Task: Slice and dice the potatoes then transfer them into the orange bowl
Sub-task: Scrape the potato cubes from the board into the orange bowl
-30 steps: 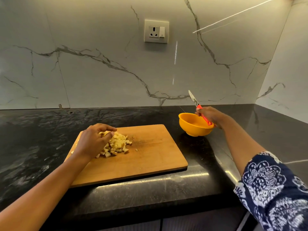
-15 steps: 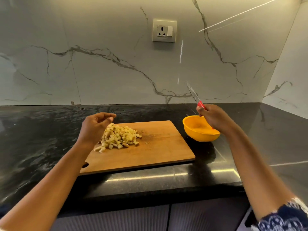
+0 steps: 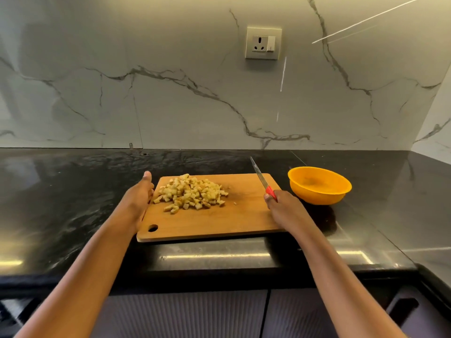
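black countertop (image 3: 73, 203), cutting board (image 3: 219, 223), orange bowl (image 3: 319, 191)

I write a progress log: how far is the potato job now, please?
Done: the potatoes lie diced on the cutting board. In hand: the right hand grips the knife; the left hand rests at the board's edge. Left: the orange bowl looks empty, so transfer.

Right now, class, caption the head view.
Left hand at the board of diced potatoes; right hand grips a knife near orange bowl.

A home kitchen: black stone countertop (image 3: 73, 191), marble-veined wall (image 3: 170, 93), wall socket (image 3: 263, 43), and ribbed cabinet doors (image 3: 195, 315) below.
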### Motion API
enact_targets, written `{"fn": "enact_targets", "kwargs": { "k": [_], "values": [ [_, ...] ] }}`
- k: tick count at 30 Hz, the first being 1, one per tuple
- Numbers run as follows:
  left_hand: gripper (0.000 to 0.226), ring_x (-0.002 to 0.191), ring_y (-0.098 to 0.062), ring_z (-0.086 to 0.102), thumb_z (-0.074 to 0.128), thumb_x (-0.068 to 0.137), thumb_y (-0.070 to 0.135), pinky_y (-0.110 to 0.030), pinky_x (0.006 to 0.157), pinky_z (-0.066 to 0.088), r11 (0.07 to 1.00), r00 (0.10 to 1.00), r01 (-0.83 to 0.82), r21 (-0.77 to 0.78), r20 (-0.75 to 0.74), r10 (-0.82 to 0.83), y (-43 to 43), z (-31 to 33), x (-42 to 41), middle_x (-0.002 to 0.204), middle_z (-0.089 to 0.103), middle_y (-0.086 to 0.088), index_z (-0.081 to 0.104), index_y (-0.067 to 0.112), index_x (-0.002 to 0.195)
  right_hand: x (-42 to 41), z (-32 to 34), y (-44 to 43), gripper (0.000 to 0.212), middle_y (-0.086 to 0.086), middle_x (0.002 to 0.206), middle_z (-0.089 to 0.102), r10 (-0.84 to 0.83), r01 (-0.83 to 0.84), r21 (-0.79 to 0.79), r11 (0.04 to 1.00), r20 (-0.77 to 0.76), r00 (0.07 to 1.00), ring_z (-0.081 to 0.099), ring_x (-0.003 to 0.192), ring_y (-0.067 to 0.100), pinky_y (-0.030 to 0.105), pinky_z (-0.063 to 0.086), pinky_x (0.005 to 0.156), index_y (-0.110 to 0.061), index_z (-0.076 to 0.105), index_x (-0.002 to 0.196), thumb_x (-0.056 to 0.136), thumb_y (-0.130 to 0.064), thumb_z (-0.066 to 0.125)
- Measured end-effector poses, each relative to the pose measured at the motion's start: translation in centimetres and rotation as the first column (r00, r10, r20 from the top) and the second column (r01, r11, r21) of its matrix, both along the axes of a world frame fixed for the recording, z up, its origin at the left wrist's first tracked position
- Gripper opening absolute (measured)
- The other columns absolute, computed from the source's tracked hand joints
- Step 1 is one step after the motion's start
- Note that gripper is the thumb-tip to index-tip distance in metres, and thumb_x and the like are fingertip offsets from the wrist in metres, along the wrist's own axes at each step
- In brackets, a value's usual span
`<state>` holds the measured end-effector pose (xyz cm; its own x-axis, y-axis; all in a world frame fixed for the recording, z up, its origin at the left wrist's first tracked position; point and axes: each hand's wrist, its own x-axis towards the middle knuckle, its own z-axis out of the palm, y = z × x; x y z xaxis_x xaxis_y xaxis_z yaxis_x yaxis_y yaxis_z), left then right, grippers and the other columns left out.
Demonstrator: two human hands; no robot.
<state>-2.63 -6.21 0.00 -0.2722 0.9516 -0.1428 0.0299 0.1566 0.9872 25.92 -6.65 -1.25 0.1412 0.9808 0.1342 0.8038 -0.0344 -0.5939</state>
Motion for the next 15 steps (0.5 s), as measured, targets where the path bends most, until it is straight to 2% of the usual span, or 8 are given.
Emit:
{"fn": "enact_targets", "kwargs": {
  "k": [3, 5, 7, 11, 15],
  "values": [
    [0.071, 0.139, -0.026, 0.029, 0.023, 0.099, 0.053, -0.036, 0.114, 0.023, 1.0, 0.995, 0.0, 0.017, 0.096, -0.002, -0.1, -0.2, -0.8, 0.152, 0.028, -0.016, 0.023, 0.0, 0.146, 0.2, -0.3, 0.2, 0.037, 0.01, 0.121, 0.057, -0.042, 0.041, 0.022, 0.999, 0.056, 0.998, 0.053, 0.113, 0.026, 0.04, 0.042, 0.097, -0.01, 0.057, 0.12, 0.102, -0.035, 0.037],
    [0.073, 0.139, -0.027, 0.029, 0.022, 0.098, 0.055, -0.037, 0.114, 0.024, 1.0, 0.988, -0.001, 0.021, 0.155, -0.002, -0.2, -0.3, -1.3, 0.151, 0.028, -0.017, 0.024, 0.0, 0.146, 0.4, -0.5, 0.3, 0.038, 0.009, 0.121, 0.058, -0.064, 0.066, -0.032, 0.997, 0.05, 0.997, 0.053, 0.115, 0.026, 0.041, 0.042, 0.098, -0.012, 0.056, 0.123, 0.102, -0.037, 0.036],
    [0.072, 0.139, -0.029, 0.03, 0.022, 0.098, 0.054, -0.038, 0.114, 0.024, 1.0, 0.971, -0.003, 0.021, 0.237, -0.002, -0.3, -0.1, -1.5, 0.15, 0.029, -0.019, 0.024, 0.0, 0.146, 0.6, -0.7, 0.6, 0.038, 0.007, 0.12, 0.059, -0.071, 0.072, -0.078, 0.994, 0.008, 0.997, 0.051, 0.116, 0.027, 0.045, 0.042, 0.099, -0.015, 0.056, 0.122, 0.102, -0.04, 0.036],
    [0.067, 0.137, -0.034, 0.032, 0.028, 0.099, 0.048, -0.041, 0.112, 0.027, 0.999, 0.894, -0.038, 0.029, 0.447, 0.021, -0.6, 0.1, -2.3, 0.148, 0.03, -0.025, 0.025, -0.001, 0.145, 0.5, -0.6, 0.6, 0.036, 0.005, 0.109, 0.061, -0.098, 0.092, -0.055, 0.994, -0.118, 0.988, 0.051, 0.112, 0.026, 0.047, 0.044, 0.096, -0.017, 0.058, 0.114, 0.101, -0.043, 0.036],
    [0.065, 0.136, -0.038, 0.032, 0.031, 0.1, 0.042, -0.042, 0.112, 0.028, 0.998, 0.82, -0.057, 0.028, 0.571, 0.031, -0.9, 0.2, -3.2, 0.146, 0.03, -0.029, 0.023, -0.003, 0.145, 0.2, -0.5, 0.3, 0.039, 0.004, 0.114, 0.06, -0.117, 0.109, -0.052, 0.993, -0.186, 0.976, 0.049, 0.117, 0.025, 0.045, 0.044, 0.098, -0.017, 0.057, 0.12, 0.101, -0.043, 0.036]
  ]
}}
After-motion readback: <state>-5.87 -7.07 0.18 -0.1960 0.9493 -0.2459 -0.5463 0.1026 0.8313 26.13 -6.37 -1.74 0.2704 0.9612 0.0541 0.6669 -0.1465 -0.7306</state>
